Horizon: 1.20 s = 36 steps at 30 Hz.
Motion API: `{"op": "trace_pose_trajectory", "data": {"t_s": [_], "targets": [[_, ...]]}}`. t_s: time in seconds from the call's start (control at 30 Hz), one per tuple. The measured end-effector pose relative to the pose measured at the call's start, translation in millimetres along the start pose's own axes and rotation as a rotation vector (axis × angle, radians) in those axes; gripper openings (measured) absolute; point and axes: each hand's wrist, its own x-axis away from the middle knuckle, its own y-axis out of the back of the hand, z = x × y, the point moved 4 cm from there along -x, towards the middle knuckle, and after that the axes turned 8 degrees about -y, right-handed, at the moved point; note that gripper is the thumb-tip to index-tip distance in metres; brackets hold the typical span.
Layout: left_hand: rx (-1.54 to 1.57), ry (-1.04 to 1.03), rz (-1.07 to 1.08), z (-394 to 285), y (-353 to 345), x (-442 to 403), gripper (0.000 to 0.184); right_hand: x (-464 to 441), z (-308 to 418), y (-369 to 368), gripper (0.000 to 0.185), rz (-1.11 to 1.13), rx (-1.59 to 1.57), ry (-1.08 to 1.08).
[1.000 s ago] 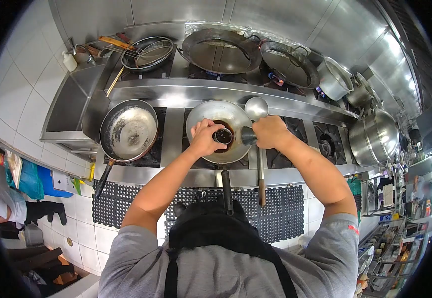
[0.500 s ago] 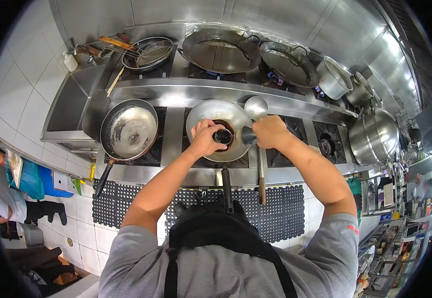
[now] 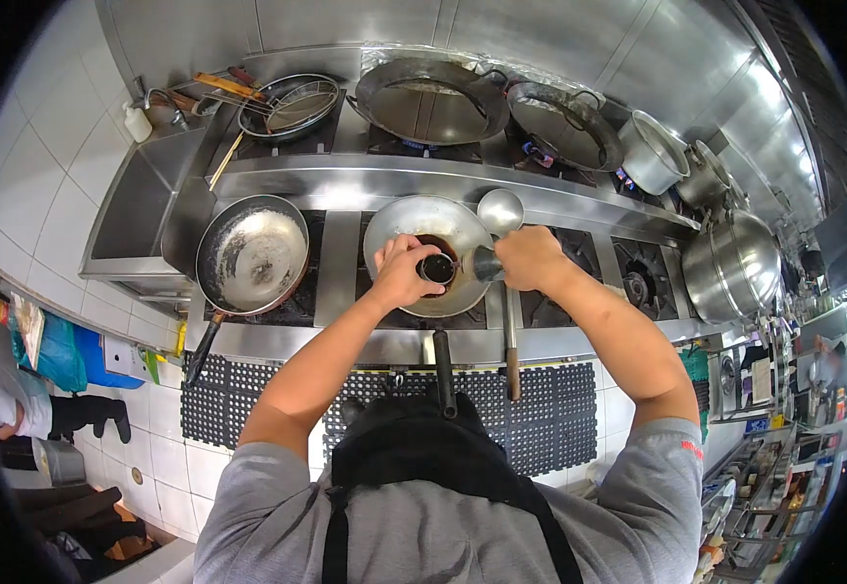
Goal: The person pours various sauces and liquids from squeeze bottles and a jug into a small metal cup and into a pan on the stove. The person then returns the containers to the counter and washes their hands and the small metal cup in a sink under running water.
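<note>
My left hand (image 3: 401,272) is closed around a small round cup (image 3: 436,268) with a dark inside, held above a pale metal pan (image 3: 394,216). Dark brown liquid (image 3: 431,240) shows in the pan, partly behind the hand and cup. In my right hand (image 3: 532,258) is a tilted bottle (image 3: 486,264), its narrow end pointing left towards the cup. Whether a stream runs between them is too small to tell. The pan's black handle (image 3: 446,375) points towards me. Right of the pan, a ladle (image 3: 500,211) lies with its handle (image 3: 512,360) towards me, passing below my right hand.
A worn frying pan (image 3: 253,255) sits on the left burner. Behind are large dark pans (image 3: 433,97), a strainer (image 3: 302,102) and a silver pot (image 3: 655,156), with blue flames (image 3: 538,154) nearby. A big domed metal vessel (image 3: 735,265) stands right. Another person (image 3: 29,399) is at far left.
The bottle's body looks lighter and more see-through than before, and the cup's inside looks smoother and darker. Both hands stay nearly in place.
</note>
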Motion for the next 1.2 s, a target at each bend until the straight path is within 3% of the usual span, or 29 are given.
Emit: {"op": "trace_pose_trajectory", "data": {"t_s": [0.57, 0.9, 1.1, 1.2], "targets": [[-0.001, 0.014, 0.002, 5.7, -1.5, 0.4, 0.070, -1.9, -6.5, -30.3, 0.024, -0.035, -0.101, -0.032], [-0.037, -0.039, 0.077, 19.3, 5.3, -9.0, 0.071, 16.6, 4.9, -84.2, 0.047, -0.074, -0.789, -0.235], [-0.365, -0.213, 0.211, 11.6, 8.4, -20.6, 0.065, 26.6, 5.3, -96.3, 0.051, -0.097, -0.924, -0.273], [-0.579, -0.328, 0.268, 0.2, 11.7, -27.9, 0.049, 33.0, 0.8, -91.6, 0.049, -0.110, -0.922, -0.272]]}}
